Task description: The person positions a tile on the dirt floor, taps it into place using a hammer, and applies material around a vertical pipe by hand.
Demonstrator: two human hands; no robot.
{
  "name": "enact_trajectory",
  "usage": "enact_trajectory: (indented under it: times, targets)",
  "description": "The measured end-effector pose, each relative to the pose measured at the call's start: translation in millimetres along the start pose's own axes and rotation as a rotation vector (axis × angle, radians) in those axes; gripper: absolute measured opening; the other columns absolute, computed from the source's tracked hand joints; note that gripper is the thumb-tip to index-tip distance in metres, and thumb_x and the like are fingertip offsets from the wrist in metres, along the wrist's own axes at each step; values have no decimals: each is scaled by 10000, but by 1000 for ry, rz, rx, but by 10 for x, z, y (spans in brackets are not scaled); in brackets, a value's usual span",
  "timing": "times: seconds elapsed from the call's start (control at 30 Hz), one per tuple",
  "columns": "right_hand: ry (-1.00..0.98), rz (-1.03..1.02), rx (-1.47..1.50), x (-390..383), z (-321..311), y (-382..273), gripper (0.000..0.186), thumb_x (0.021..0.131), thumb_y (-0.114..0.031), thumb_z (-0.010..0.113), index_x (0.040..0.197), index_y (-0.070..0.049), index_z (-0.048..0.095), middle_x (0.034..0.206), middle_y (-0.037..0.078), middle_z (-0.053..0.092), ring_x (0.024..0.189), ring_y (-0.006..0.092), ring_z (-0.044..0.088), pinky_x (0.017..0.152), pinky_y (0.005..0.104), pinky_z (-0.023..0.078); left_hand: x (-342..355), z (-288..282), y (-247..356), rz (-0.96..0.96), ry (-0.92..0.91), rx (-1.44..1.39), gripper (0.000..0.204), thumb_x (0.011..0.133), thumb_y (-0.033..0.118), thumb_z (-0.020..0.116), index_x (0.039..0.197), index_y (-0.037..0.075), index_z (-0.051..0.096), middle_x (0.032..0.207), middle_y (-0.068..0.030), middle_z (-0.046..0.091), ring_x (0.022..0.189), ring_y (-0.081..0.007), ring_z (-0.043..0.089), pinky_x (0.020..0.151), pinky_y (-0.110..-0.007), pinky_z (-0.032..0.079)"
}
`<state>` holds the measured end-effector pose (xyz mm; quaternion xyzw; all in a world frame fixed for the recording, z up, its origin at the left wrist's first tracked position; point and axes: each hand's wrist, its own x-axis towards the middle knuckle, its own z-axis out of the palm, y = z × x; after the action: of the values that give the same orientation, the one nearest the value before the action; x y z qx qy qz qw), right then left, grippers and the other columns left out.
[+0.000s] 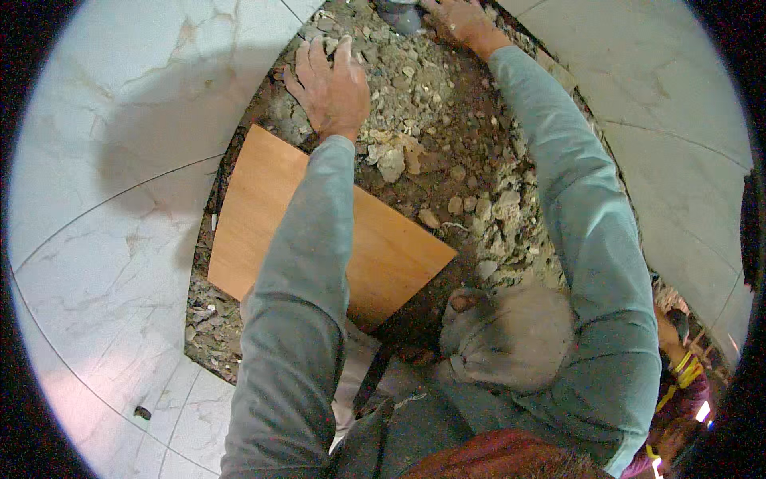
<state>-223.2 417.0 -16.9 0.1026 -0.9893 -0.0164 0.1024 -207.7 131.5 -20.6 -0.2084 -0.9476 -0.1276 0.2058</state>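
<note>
My left hand [327, 88] is open, fingers spread and slightly bent over the broken rubble [391, 164] in a dug strip between pale tiles, its fingertips dusted white. At the top edge, my right hand [455, 24] curls its fingers on a grey object [399, 17], which is partly cut off by the picture's edge. A flat, light-brown board [391, 255] lies on the rubble, partly hidden under my left forearm. A dusty, pale grey knee [511, 335] is bent beside the board, near my right arm.
Pale marbled floor tiles [104, 263] border the strip on the left, and more tiles [662, 112] on the right, with a small dark bit [142, 412] at lower left. At lower right another person's arm [682, 359], with yellow bands and a maroon sleeve, is partly visible.
</note>
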Motion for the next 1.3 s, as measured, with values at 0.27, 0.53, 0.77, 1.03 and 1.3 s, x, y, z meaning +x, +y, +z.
enact_trajectory:
  times: [0.27, 0.53, 0.77, 1.03, 1.3]
  targets:
    - [-246, 130, -242, -411, -22, 258, 306, 1051, -220, 462, 1283, -165, 653, 1320, 107, 620, 1005, 331, 708, 783, 479, 610, 8, -35, 12, 9, -37, 15, 406, 932, 269, 654, 1336, 246, 644, 1474, -116, 508, 1441, -338, 363, 1163, -652, 244]
    - [-214, -76, 183, -1267, -553, 690, 211, 1003, -222, 561, 1095, -53, 647, 1020, 190, 670, 1018, 387, 648, 863, 491, 544, -21, -12, -5, 13, -4, -15, 390, 938, 283, 652, 1325, 237, 652, 1458, -109, 513, 1441, -334, 365, 1163, -667, 245]
    - [-453, -77, 450, -460, -919, 314, 308, 1057, -331, 517, 1211, -77, 596, 1166, 159, 595, 1172, 365, 578, 947, 509, 499, 0, -17, 21, -2, -44, 36, 375, 944, 288, 648, 1315, 241, 665, 1451, -116, 522, 1435, -338, 372, 1169, -661, 241]
    - [-285, 88, -96, -95, 249, -75, 553, 1065, -225, 433, 1599, -106, 352, 1665, 177, 306, 1484, 371, 397, 1127, 525, 438, -19, -5, -2, 24, -17, 13, 378, 943, 280, 642, 1317, 235, 667, 1478, -120, 509, 1438, -341, 365, 1160, -657, 255]
    - [-609, 253, -417, -80, -304, -98, 255, 983, -234, 569, 1110, -67, 714, 1106, 106, 710, 1002, 262, 699, 765, 432, 532, -2, -43, 32, 19, 5, 48, 356, 939, 274, 643, 1290, 233, 689, 1440, -101, 531, 1409, -338, 401, 1141, -627, 295]
